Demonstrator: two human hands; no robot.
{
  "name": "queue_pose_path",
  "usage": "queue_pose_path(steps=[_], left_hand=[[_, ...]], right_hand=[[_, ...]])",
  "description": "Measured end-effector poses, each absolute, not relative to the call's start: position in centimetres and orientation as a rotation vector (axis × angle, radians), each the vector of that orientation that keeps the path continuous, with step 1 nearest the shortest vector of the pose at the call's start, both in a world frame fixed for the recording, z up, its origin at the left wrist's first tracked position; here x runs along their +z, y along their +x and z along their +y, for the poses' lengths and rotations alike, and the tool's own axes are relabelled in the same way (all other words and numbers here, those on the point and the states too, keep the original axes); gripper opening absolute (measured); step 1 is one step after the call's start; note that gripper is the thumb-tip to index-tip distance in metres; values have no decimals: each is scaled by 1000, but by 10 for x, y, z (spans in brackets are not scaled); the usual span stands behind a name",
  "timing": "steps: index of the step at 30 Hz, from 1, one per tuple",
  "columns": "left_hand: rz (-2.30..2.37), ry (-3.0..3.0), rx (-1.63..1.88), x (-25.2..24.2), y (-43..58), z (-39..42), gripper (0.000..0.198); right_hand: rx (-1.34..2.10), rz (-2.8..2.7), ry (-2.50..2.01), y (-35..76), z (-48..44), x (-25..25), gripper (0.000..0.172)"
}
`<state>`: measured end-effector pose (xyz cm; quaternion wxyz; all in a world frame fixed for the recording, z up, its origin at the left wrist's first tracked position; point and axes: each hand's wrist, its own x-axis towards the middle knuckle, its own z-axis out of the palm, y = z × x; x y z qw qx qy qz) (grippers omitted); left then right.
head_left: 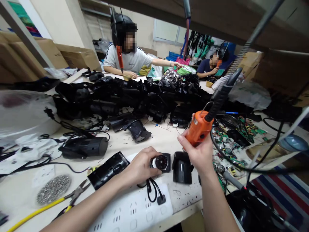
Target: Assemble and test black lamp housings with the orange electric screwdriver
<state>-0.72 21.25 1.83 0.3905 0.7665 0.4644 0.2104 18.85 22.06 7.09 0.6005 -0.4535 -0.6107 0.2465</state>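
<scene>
My left hand (142, 164) is closed around a small round black-and-silver part (161, 162), its face turned up, set against a square black piece. In my right hand (201, 154) is an orange electric screwdriver (198, 129), hanging from a coiled black cord; its tip is hidden behind the hand. Just left of the right wrist stands a black plastic housing (182, 169). An open black shell (109, 169) lies left of my left hand. Below the hands is a white power strip (132, 209) with a black plug and looped cord at its right end.
Yellow-handled pliers (77, 192) and a heap of small screws (54, 189) lie at left, near a black cylindrical lamp (83, 147). Black housings (116, 93) pile up along the back. Circuit boards (243, 129) crowd the right. Two people (130, 61) sit across the table.
</scene>
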Motion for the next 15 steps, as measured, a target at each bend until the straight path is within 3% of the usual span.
queue_pose_path(steps=[3,7,15], left_hand=[[1181,1928,524,22,-7,213,35],[1162,1920,549,23,-7,214,35],[1170,1911,562,17,-8,217,39]], right_hand=[[787,-1439,-909,179,211,78,55],[906,-1358,-790,169,208,90,81],[1068,-1068,-684,136,193,100,88]])
